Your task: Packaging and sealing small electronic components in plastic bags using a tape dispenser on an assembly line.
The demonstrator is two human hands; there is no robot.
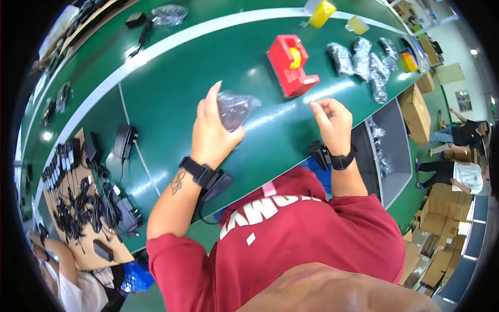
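Plastic bag [235, 109], clear and crinkled with a dark item showing inside, is being pinched in the grip of the person's left hand [213, 130], just left of the red tape dispenser [290, 65] standing on the green table [171, 93]. The right hand [332, 122] is hovering below the dispenser, its fingers curled loosely and holding nothing that can be made out, apart from the bag. A yellow roll is sitting in the dispenser's hub. Right of the dispenser, a row of filled plastic bags [361, 62] is lying near the table's edge, each wrapping something dark. Beyond the dispenser, at the far rim, a yellow tape roll [322, 14] is resting. Far left of the dispenser, black power adapters [125, 141] are standing on the table, and a sheet of cardboard [83, 208] is carrying a tangle of black cables and small black parts. A gray bin [387, 140] below and right of the dispenser is holding more bagged items. Cardboard boxes [416, 112] are stacked on the floor past it, where other people are sitting.
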